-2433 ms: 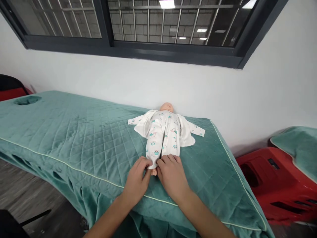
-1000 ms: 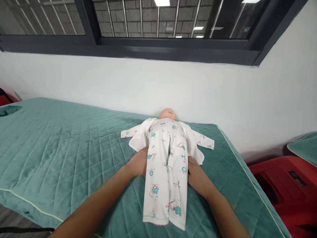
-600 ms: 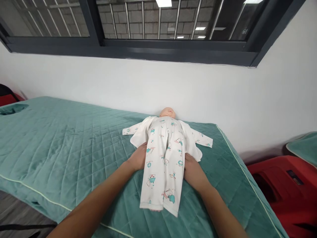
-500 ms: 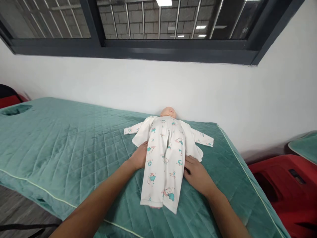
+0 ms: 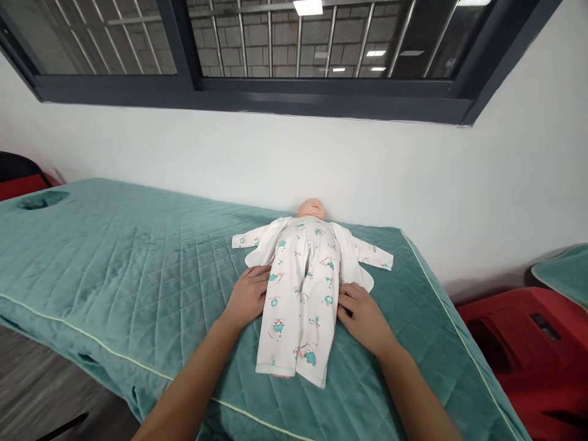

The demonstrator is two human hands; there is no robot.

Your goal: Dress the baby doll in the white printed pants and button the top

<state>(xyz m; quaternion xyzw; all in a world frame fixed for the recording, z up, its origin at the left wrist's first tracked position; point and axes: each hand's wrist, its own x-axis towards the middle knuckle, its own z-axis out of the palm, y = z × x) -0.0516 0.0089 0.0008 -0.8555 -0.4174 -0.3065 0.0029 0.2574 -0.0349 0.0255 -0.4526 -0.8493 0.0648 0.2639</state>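
Observation:
A baby doll (image 5: 312,208) lies on its back with its head toward the wall. A white baby top (image 5: 264,250) is spread open beneath it, sleeves out to both sides. White printed baby trousers (image 5: 298,300) cover its front from the chest down; a bit of pink shows at one hem. My left hand (image 5: 248,296) is at the trousers' left edge, fingers bent against the cloth, their tips partly hidden. On the opposite edge, my right hand (image 5: 362,315) has its thumb and fingers closed at the fabric.
Green quilted cover (image 5: 151,263) spreads over the bed, with a face hole (image 5: 43,200) at the far left. Behind rise a white wall (image 5: 193,153) and a dark-framed window (image 5: 331,101). A red plastic stool (image 5: 519,343) stands at the right.
My left hand has shifted slightly and more of its back and fingers now show beside the trousers. My right hand keeps its place at the other edge. The view has moved a little.

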